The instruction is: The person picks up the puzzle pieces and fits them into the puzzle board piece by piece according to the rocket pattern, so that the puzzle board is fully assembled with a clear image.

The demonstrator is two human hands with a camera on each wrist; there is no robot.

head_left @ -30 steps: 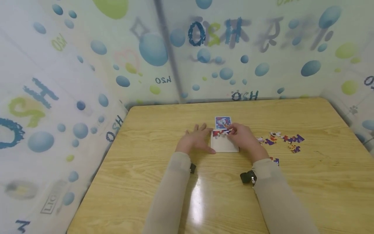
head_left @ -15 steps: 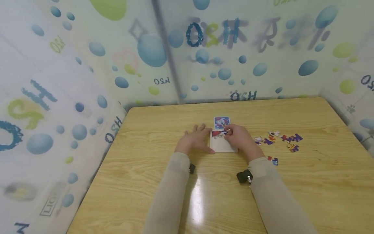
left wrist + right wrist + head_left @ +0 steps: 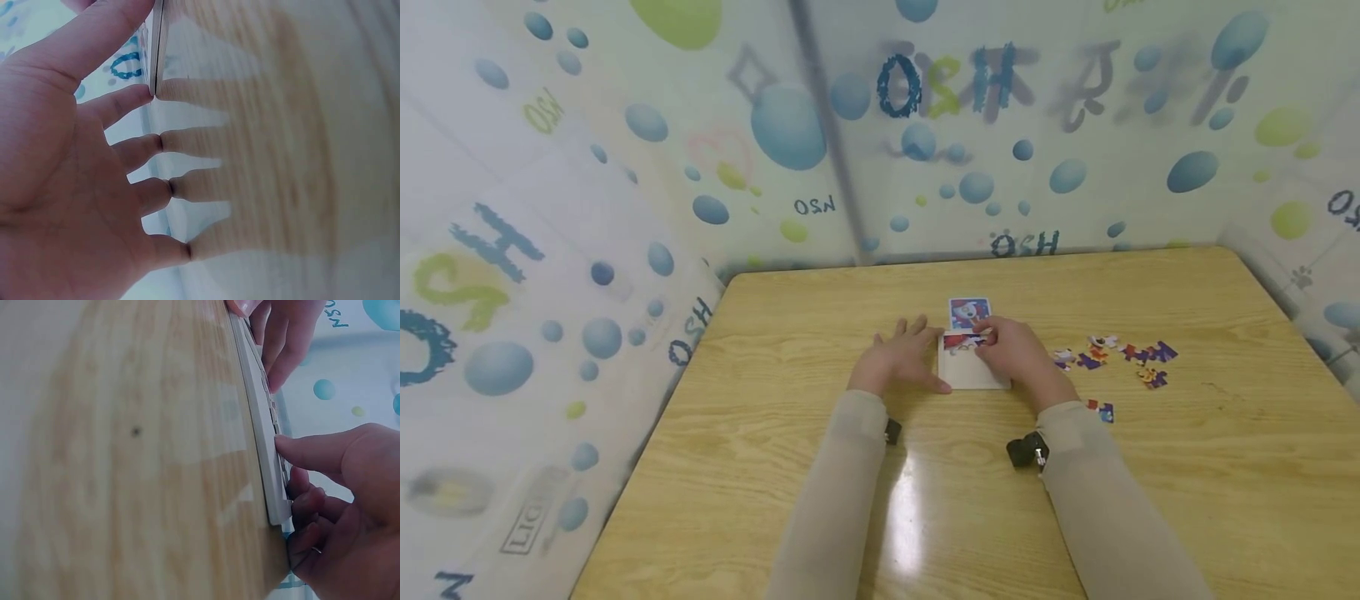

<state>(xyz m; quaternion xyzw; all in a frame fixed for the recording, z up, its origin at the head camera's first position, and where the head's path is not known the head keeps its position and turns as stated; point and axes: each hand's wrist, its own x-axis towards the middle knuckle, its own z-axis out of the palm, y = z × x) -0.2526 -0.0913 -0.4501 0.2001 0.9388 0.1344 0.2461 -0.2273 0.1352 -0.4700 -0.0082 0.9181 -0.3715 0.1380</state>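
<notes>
Mid-frame, left hand [image 3: 895, 362] touches the left edge of the board [image 3: 962, 372], fingers spread apart. Right hand [image 3: 1018, 357] curls over its upper right; can't tell if pinching.

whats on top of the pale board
On the pale board, puzzle pieces lie along the far edge; the right hand covers part of the right side, hiding what is beneath.
</notes>
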